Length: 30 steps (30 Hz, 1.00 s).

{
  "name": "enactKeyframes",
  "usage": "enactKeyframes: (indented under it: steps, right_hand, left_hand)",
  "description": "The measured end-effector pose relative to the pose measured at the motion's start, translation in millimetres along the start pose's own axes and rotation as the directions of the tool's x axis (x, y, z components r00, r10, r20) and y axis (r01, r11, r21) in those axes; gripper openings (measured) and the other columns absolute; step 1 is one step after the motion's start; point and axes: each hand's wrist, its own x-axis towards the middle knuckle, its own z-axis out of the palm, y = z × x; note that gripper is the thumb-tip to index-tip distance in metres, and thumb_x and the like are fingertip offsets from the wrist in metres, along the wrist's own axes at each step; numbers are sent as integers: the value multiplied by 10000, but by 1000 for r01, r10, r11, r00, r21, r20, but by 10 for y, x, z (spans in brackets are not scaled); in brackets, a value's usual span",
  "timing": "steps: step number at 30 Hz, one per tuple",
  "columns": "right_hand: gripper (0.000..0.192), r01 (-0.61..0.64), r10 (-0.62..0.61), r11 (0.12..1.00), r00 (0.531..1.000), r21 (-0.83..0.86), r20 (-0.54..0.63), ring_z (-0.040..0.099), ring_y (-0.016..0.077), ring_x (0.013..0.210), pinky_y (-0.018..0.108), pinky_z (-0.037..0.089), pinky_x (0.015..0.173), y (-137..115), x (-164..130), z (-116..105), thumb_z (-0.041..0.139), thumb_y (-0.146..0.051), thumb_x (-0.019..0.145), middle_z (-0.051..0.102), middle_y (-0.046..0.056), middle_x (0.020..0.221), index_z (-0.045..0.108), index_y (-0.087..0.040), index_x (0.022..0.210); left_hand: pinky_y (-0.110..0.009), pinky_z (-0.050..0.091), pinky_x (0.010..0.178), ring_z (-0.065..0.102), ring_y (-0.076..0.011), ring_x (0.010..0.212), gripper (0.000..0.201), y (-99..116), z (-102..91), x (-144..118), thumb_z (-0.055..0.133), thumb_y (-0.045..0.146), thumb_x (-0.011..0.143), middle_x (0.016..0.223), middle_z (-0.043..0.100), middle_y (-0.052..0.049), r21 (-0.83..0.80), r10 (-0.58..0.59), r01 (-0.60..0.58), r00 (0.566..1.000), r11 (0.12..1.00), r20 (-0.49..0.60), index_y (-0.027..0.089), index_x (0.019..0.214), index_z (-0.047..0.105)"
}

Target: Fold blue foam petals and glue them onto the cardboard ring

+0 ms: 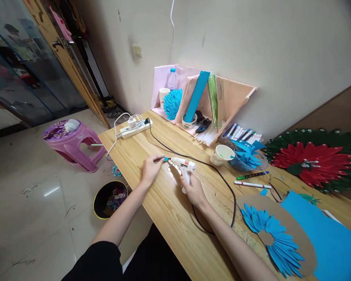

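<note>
My right hand (194, 189) is wrapped round the handle of a white hot glue gun (179, 163), whose nozzle points left. In my left hand (152, 169) a small blue petal (166, 159) is pinched, its end close to the nozzle; whether they touch I cannot tell. From the gun a black cord (234, 199) loops over the wooden table (169, 218). To the right lies a brown cardboard disc (302, 238) with blue petals (283, 242) fixed around part of its centre.
A power strip (136, 129) sits at the table's far left corner. Behind stand a paper cup (222, 155), a bowl of blue pieces (248, 158) and a cardboard stand (234, 93). Blue sheet (318, 230) lies at right. A bin (98, 199) and pink stool (76, 144) are on the floor.
</note>
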Motion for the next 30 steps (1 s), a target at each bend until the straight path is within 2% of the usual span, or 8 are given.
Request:
enactKeyframes:
  steps: [13, 20, 30]
  right_hand:
    - [223, -21, 21, 999, 1000, 30, 6, 558, 196, 605, 281, 391, 586, -19, 9, -20, 423, -370, 822, 606, 16, 620, 525, -183, 756]
    - [236, -31, 29, 998, 999, 55, 31, 541, 185, 618, 277, 395, 603, -48, 1, -46, 421, -360, 823, 594, 10, 649, 549, -163, 841]
    - [216, -27, 24, 996, 999, 87, 36, 536, 165, 578, 256, 388, 557, -59, -7, -56, 427, -352, 824, 579, 3, 619, 525, -174, 749]
  left_hand:
    - [-295, 522, 789, 667, -166, 790, 137, 20, -3, 0, 637, 196, 715, 882, 708, -65, -38, -24, 24, 1000, 999, 6, 151, 820, 712]
    - [-304, 522, 797, 673, -172, 787, 147, 25, -4, 9, 640, 189, 702, 848, 722, -64, -65, -94, 94, 996, 993, 4, 146, 824, 710]
    - [-300, 520, 783, 677, -184, 790, 177, -11, -9, 28, 660, 239, 686, 841, 725, -71, -88, -128, 129, 992, 988, 18, 146, 828, 708]
